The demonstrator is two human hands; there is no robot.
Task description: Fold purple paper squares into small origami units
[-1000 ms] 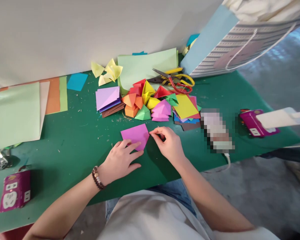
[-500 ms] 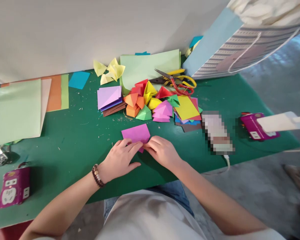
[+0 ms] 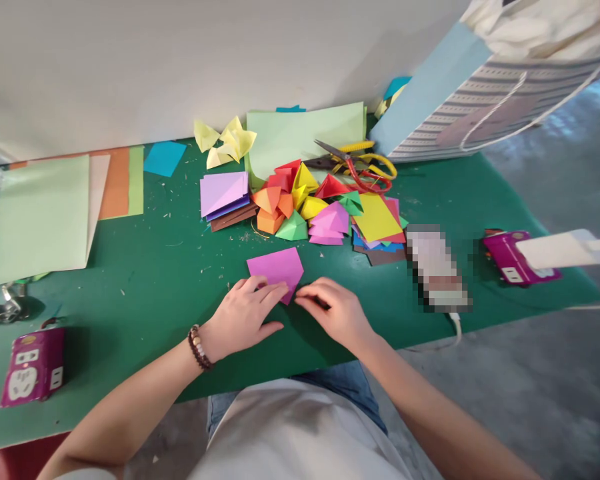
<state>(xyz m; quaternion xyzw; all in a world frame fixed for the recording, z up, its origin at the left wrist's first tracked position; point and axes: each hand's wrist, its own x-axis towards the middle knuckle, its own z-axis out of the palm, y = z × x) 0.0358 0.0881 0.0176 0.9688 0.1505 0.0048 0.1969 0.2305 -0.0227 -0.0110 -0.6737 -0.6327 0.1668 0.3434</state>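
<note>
A purple sheet of paper [image 3: 279, 262], with slanted corners, lies on the green table in front of me. My left hand [image 3: 245, 310] rests flat over its lower left part, fingers stretched out and thumb spread to the right. Just right of the paper is my right hand [image 3: 333, 307], its fingers loosely bent and a gap showing between thumb and fingers. It holds nothing that I can see and stands slightly apart from the paper. My left hand hides the paper's lower left edge.
Behind the paper lie folded coloured paper pieces [image 3: 295, 200], a lilac paper stack [image 3: 224, 192] and red-handled scissors [image 3: 363, 177]. A phone [image 3: 437, 267] and a purple power socket [image 3: 517, 257] are at right, another purple socket [image 3: 33, 367] at left. A striped bag [image 3: 460, 100] stands behind.
My right hand has drawn back slightly right, off the purple paper's edge. More of the paper's lower right side shows. My left hand stays on it. The view has shifted slightly.
</note>
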